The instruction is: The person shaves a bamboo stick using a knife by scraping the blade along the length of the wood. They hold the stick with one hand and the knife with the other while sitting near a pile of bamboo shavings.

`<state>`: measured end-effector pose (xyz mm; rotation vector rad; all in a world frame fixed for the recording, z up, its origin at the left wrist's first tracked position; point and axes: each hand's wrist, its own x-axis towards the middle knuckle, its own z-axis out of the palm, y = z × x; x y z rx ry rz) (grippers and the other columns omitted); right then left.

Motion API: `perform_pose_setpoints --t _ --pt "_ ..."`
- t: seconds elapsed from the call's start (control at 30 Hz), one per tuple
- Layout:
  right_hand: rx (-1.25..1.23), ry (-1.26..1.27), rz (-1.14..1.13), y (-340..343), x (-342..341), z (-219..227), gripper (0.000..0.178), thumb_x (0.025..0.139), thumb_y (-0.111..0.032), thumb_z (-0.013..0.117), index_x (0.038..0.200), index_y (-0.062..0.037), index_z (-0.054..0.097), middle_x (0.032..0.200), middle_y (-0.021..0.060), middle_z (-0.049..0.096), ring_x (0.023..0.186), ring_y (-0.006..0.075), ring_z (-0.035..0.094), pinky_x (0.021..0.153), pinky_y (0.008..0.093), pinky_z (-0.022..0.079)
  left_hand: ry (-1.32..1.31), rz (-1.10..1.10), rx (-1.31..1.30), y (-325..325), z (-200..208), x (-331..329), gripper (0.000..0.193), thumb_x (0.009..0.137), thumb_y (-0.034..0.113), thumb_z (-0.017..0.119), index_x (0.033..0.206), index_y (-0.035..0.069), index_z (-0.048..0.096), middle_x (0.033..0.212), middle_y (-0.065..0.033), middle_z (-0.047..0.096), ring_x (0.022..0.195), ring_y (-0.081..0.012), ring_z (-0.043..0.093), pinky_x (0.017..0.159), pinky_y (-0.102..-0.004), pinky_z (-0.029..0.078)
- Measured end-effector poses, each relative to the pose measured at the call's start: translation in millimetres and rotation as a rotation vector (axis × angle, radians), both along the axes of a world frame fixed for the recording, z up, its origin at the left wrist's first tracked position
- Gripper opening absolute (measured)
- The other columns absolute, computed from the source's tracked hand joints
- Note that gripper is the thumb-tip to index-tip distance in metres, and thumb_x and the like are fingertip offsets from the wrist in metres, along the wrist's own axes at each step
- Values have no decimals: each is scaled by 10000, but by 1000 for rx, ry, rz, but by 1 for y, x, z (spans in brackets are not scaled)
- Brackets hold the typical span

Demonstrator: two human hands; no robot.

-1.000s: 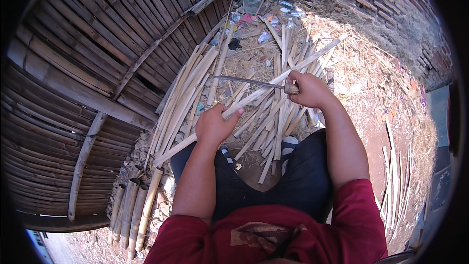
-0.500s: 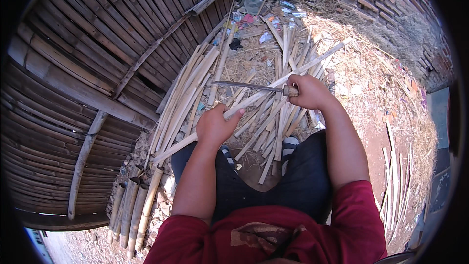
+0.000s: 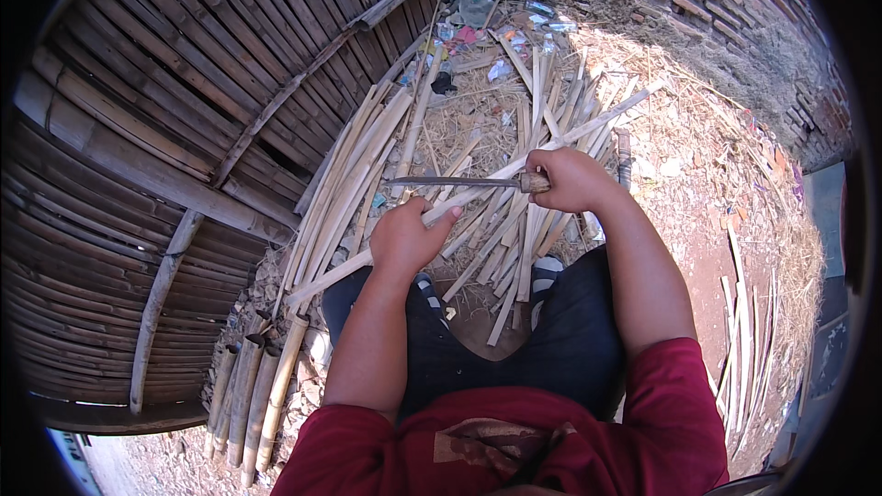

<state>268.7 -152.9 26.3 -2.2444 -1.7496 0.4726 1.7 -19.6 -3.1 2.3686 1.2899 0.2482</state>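
Note:
My left hand (image 3: 405, 234) is closed round a long pale bamboo strip (image 3: 606, 117), which runs slantwise from beside my left thigh up to the far right. In my right hand (image 3: 571, 179) is the wooden handle of a long-bladed knife (image 3: 450, 181). Its thin blade points left and lies across the strip, just beyond my left hand. My right fingers wrap the handle close to the strip; whether the edge bites into it I cannot tell. Below both hands lies a loose pile of split bamboo strips (image 3: 524, 239) on the ground, between and beyond my feet.
A slatted bamboo wall (image 3: 184, 101) leans in on the left, with longer strips (image 3: 358, 174) lying along it. Several bamboo tubes (image 3: 243, 400) rest at lower left. A brick wall (image 3: 698, 0) stands at the back, litter (image 3: 496, 28) before it. More thin strips (image 3: 740, 349) lie at right.
My right hand and the knife have come nearer to me and slightly left, the blade sliding down along the strip. My left hand keeps its place on the strip.

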Motion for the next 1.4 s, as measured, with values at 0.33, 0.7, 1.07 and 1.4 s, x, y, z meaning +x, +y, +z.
perform_pose_setpoints --t 0.33,0.7,1.07,1.4 --pt "52 -24 29 2 4 -14 470 764 -292 858 1141 -75 683 933 176 744 921 396 722 798 486 553 48 -16 -29 -1 6 1 678 858 710 718 1112 83 773 888 -166 775 938 -372 761 828 -485 585" --pt "13 -37 31 4 1 -14 470 772 -304 849 1156 -87 686 927 171 746 919 394 723 798 489 553 45 -29 -10 -1 2 1 674 850 713 723 1092 85 775 899 -172 773 935 -379 756 831 -485 582" --pt "-7 -33 79 6 -4 -14 442 765 -319 863 1108 -96 695 881 169 733 883 402 714 783 496 546 41 -64 -48 -2 0 1 703 842 716 723 1075 55 774 913 -190 770 939 -381 753 838 -477 573" --pt "-46 -55 106 9 -8 -16 460 758 -327 860 1132 -101 717 903 176 744 915 395 725 809 496 556 86 -104 -75 -3 5 1 706 842 699 732 1124 53 762 959 -191 772 978 -383 748 853 -482 569"
